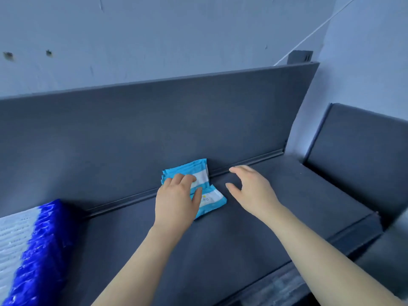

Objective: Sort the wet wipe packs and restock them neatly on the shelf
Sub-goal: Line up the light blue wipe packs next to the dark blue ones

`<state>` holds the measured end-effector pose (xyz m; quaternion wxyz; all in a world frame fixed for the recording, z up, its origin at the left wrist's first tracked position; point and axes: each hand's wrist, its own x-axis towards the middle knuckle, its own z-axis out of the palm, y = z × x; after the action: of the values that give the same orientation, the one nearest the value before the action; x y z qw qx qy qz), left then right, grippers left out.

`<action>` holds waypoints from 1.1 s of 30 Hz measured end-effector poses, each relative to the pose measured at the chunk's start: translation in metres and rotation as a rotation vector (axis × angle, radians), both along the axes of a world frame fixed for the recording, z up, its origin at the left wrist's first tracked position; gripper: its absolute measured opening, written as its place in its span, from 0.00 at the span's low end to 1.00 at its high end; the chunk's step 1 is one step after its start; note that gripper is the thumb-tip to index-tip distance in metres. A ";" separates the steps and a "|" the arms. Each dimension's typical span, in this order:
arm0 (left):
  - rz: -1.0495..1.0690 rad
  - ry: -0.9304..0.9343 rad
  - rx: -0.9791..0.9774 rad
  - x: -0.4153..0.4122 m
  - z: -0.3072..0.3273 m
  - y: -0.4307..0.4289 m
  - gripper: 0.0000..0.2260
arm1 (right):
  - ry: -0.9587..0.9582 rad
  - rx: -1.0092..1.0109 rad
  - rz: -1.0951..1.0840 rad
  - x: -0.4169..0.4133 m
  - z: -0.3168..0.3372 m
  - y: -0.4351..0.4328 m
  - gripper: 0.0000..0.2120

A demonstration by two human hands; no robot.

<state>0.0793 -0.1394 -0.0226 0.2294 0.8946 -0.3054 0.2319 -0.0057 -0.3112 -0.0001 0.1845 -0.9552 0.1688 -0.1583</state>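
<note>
Several small light-blue and white wet wipe packs [199, 173] stand leaning against the back panel of the dark grey shelf [265, 206]. One more light-blue pack [213, 198] lies flat in front of them. My left hand [176, 198] rests on these packs, fingers pressed on the leaning ones and thumb on the flat one. To their right my right hand [251, 188] hovers just above the shelf, fingers spread, holding nothing. A row of dark-blue and white wipe packs [31, 246] fills the shelf's left end.
The shelf's grey back panel [154, 120] rises behind the packs. A second grey shelf unit [362, 155] stands at a right angle on the right. A pale wall [154, 36] is above. The shelf's front edge [353, 237] runs at lower right.
</note>
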 end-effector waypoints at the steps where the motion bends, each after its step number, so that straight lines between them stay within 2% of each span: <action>1: -0.050 -0.040 0.042 -0.006 0.001 -0.002 0.09 | 0.004 -0.024 -0.039 -0.015 0.003 0.006 0.22; 5: -0.269 -0.065 0.102 -0.049 0.002 -0.006 0.09 | 0.011 -0.058 -0.214 -0.087 0.003 0.035 0.22; 9: -0.513 -0.010 0.143 -0.109 -0.005 -0.005 0.11 | 0.051 -0.057 -0.424 -0.177 -0.007 0.073 0.23; 16: -0.996 0.051 0.182 -0.272 -0.019 0.008 0.08 | 0.154 -0.017 -0.819 -0.358 -0.022 0.151 0.23; 20: -1.255 -0.001 0.284 -0.379 -0.033 0.022 0.09 | 0.182 0.033 -1.059 -0.463 -0.033 0.200 0.20; 27: -1.527 0.075 0.362 -0.578 -0.056 0.065 0.12 | 0.233 0.098 -1.346 -0.653 -0.058 0.293 0.22; 33: -1.572 0.225 0.534 -0.722 -0.098 0.096 0.11 | 0.336 0.264 -1.443 -0.801 -0.093 0.340 0.21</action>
<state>-0.6432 -0.0429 -0.1206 0.1339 0.4631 -0.8602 -0.1665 -0.8063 0.0285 -0.0935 0.1197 -0.5888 0.7962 -0.0706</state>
